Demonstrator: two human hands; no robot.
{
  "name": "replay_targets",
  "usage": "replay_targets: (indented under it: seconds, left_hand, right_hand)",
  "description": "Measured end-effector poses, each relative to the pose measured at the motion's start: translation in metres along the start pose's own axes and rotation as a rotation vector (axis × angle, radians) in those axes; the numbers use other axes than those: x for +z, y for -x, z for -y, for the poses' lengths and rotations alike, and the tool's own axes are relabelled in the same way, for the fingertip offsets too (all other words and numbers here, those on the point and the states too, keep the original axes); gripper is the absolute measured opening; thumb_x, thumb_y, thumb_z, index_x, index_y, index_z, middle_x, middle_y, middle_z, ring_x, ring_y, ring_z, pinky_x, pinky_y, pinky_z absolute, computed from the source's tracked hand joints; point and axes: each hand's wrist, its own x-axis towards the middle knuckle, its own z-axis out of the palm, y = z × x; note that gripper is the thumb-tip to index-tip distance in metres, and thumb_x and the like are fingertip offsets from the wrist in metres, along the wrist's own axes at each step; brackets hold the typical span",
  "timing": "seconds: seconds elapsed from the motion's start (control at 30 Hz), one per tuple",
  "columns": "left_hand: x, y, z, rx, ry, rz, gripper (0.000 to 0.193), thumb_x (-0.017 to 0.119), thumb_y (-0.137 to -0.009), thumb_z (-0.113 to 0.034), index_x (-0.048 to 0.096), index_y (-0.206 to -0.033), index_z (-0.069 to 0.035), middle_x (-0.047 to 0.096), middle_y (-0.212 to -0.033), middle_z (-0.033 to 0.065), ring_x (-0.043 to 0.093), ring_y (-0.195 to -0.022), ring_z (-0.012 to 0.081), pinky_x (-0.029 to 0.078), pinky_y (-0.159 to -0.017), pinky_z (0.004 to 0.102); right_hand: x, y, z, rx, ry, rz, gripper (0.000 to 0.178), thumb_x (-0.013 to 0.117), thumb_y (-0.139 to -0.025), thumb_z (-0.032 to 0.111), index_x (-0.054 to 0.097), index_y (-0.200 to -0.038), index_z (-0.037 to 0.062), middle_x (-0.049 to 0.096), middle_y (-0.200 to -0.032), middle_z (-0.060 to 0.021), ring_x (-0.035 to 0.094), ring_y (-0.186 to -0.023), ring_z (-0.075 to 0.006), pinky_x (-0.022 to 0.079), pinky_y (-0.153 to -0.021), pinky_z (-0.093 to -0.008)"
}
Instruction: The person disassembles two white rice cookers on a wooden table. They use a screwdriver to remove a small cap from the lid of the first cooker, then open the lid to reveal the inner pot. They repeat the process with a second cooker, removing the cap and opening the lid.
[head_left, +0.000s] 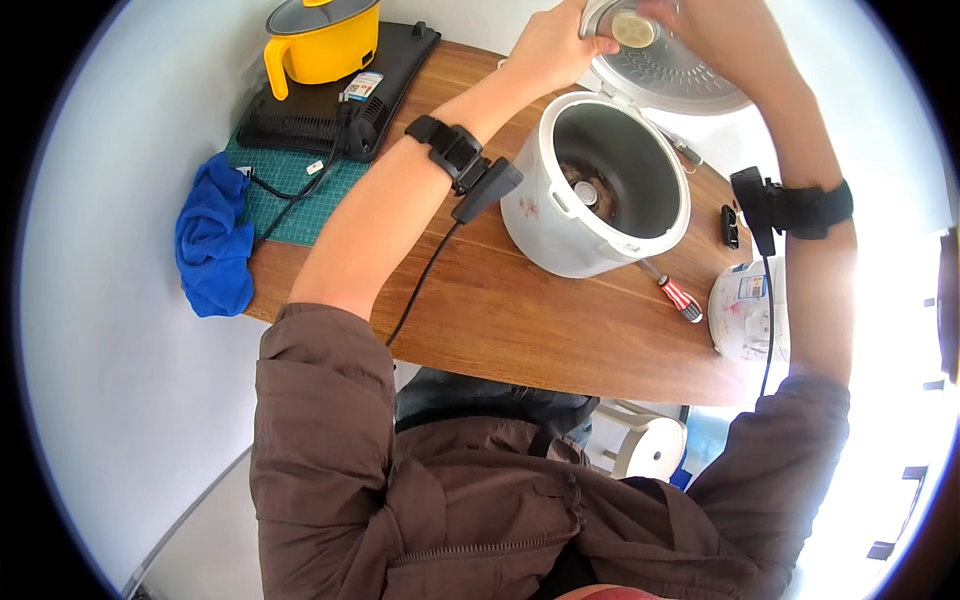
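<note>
A white rice cooker (540,215) stands on the wooden table with its lid (690,75) raised at the back. No inner pot sits in it; its grey cavity shows a round metal piece (585,192) at the bottom. My left hand (560,45) is closed on the lid's left edge, thumb pointing right. Over the lid's upper part is my right hand (725,40), its blurred fingertips beside a round cream-coloured piece (633,30) on the lid's underside. The top edge of the picture cuts off part of both hands.
A screwdriver (682,300) with a striped handle lies right of the cooker. Beyond it are a small black object (730,227) and a white appliance (738,310). At the left are a yellow pot (335,45) on a black hotplate (400,60), a green mat (290,215) and a blue cloth (215,240).
</note>
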Motion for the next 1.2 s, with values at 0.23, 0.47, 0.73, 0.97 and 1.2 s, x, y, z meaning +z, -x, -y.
replay_targets:
  seconds: [0.23, 0.47, 0.73, 0.97, 1.2]
  left_hand:
    - [0.009, 0.004, -0.001, -0.008, -0.011, -0.084, 0.050, 0.077, -0.087, -0.017, 0.046, -0.120, 0.006, 0.068, -0.094, 0.0345, 0.067, -0.094, 0.0520, 0.052, -0.075, 0.0549]
    - [0.017, 0.006, 0.006, 0.158, -0.052, -0.185, 0.046, 0.078, -0.087, -0.013, 0.046, -0.115, 0.004, 0.068, -0.092, 0.0335, 0.065, -0.091, 0.0538, 0.051, -0.073, 0.0557]
    - [0.007, 0.008, 0.000, 0.018, 0.032, -0.024, 0.042, 0.077, -0.092, -0.023, 0.054, -0.116, 0.003, 0.071, -0.093, 0.0246, 0.070, -0.087, 0.0430, 0.054, -0.075, 0.0464]
    - [0.022, 0.012, 0.035, -0.042, 0.241, 0.068, 0.033, 0.079, -0.089, -0.018, 0.066, -0.115, -0.002, 0.077, -0.096, 0.0123, 0.075, -0.080, 0.0247, 0.058, -0.078, 0.0366]
    - [0.025, 0.005, 0.033, -0.099, 0.321, 0.083, 0.028, 0.072, -0.094, -0.011, 0.063, -0.117, 0.003, 0.075, -0.101, 0.0136, 0.075, -0.085, 0.0218, 0.062, -0.077, 0.0349]
  right_hand:
    - [-0.003, 0.003, -0.008, 0.181, -0.105, 0.051, 0.032, 0.075, -0.086, 0.030, 0.069, -0.108, 0.0075, 0.072, -0.088, -0.0185, 0.069, -0.090, -0.0400, 0.053, -0.078, -0.0501]
    - [-0.002, 0.005, 0.001, 0.274, -0.181, -0.026, 0.025, 0.075, -0.084, 0.026, 0.071, -0.100, 0.0072, 0.071, -0.085, -0.0189, 0.069, -0.086, -0.0406, 0.052, -0.076, -0.0502]
    - [-0.005, 0.009, -0.007, 0.169, -0.225, -0.002, 0.027, 0.073, -0.084, 0.026, 0.070, -0.100, 0.0048, 0.071, -0.087, -0.0197, 0.068, -0.088, -0.0408, 0.052, -0.079, -0.0496]
    - [-0.003, 0.015, -0.016, 0.069, -0.290, -0.084, 0.039, 0.078, -0.084, 0.025, 0.067, -0.117, 0.0081, 0.072, -0.104, -0.0147, 0.066, -0.101, -0.0387, 0.049, -0.095, -0.0461]
    - [0.080, 0.055, -0.025, 0.716, -0.421, -0.925, 0.064, 0.077, -0.092, 0.027, 0.045, -0.141, 0.0030, 0.062, -0.122, -0.0140, 0.059, -0.114, -0.0271, 0.044, -0.104, -0.0418]
